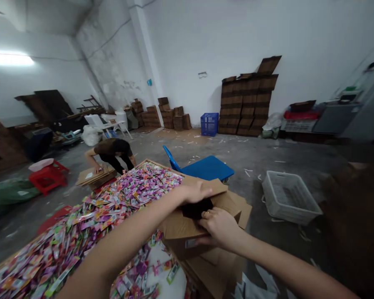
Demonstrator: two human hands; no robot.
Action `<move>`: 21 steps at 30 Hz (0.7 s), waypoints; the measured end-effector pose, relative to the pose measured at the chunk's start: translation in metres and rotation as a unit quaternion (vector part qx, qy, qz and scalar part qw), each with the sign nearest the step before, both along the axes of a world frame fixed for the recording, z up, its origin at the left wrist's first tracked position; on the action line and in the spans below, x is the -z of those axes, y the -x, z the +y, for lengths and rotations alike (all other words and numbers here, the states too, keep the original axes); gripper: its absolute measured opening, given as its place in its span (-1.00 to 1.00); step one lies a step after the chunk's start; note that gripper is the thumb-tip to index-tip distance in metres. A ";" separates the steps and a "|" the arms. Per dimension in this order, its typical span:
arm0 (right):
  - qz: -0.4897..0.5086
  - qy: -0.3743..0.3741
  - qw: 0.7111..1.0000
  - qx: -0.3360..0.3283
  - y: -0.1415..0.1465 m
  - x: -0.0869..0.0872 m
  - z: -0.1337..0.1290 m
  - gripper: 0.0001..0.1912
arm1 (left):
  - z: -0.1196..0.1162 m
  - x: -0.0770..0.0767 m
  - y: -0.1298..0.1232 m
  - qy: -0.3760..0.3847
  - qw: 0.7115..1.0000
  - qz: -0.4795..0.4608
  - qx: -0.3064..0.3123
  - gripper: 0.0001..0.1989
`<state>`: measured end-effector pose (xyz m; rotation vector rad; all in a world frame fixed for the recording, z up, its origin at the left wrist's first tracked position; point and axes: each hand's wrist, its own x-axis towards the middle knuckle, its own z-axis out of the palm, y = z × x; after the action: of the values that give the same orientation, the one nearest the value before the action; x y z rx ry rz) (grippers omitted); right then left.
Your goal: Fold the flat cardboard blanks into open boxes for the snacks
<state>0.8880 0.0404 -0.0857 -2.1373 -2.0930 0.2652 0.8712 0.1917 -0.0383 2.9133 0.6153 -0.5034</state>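
Observation:
A small brown cardboard box with raised flaps and a dark opening stands at the right end of the table. My left hand is at its far flap, thumb across the cardboard; the other fingers are mostly hidden. With fingers bent over the near edge and thumb lower on the front, my right hand grips the box. A ring shows on one finger. Left of the box lies a big heap of small colourful packets, mostly purple, pink and green. Loose packets lie on the white surface nearer me.
More cardboard lies beneath and beside the box. Beyond are a blue platform trolley and a white crate. At left, a co-worker bends over flat cardboard near a red stool. Stacked cartons line the wall.

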 end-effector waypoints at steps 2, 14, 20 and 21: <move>0.005 -0.034 0.999 0.015 -0.004 0.004 0.002 -0.51 | -0.007 0.014 0.007 -0.034 0.999 -0.030 0.012 -0.20; -0.061 -0.127 0.990 -0.025 0.019 0.014 0.015 -0.60 | 0.006 0.049 0.030 -0.133 0.983 -0.129 0.011 -0.31; -0.053 -0.212 0.976 0.001 -0.005 0.016 0.007 -0.68 | 0.004 0.005 0.044 0.041 0.989 -0.136 0.048 -0.38; -0.047 -0.236 0.971 0.007 -0.010 0.019 0.003 -0.70 | 0.001 -0.006 0.048 0.059 0.995 -0.066 0.043 -0.26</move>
<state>0.8981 0.0431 -0.1047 -1.9026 -1.9381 -0.3131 0.8237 0.1924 -0.0326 2.8411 0.4276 -0.3396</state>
